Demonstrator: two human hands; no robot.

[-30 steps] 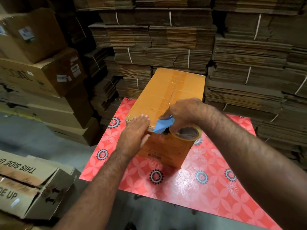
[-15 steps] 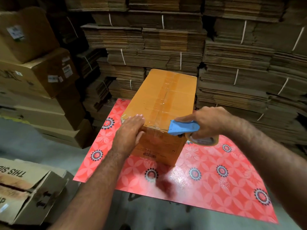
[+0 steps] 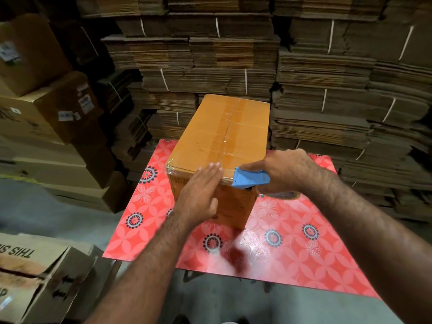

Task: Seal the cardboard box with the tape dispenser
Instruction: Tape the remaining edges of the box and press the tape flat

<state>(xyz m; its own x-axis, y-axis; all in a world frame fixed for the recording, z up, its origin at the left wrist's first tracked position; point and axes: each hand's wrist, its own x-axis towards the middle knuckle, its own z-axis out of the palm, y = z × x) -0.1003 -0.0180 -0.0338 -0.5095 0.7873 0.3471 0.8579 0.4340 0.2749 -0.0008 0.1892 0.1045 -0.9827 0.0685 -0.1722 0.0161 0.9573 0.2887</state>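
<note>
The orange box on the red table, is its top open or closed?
Closed. The cardboard box has its flaps lying flat, with shiny clear tape running along the middle seam.

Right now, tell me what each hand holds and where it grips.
The right hand holds the blue tape dispenser, its grip around the rear body. The left hand holds nothing; it lies flat on the cardboard box at its near top edge.

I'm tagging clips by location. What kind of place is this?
Probably a packing warehouse: tied bundles of flattened brown cardboard fill the back, labelled brown cartons are stacked at left, and an orange-brown cardboard box sits on a red flower-patterned table.
</note>
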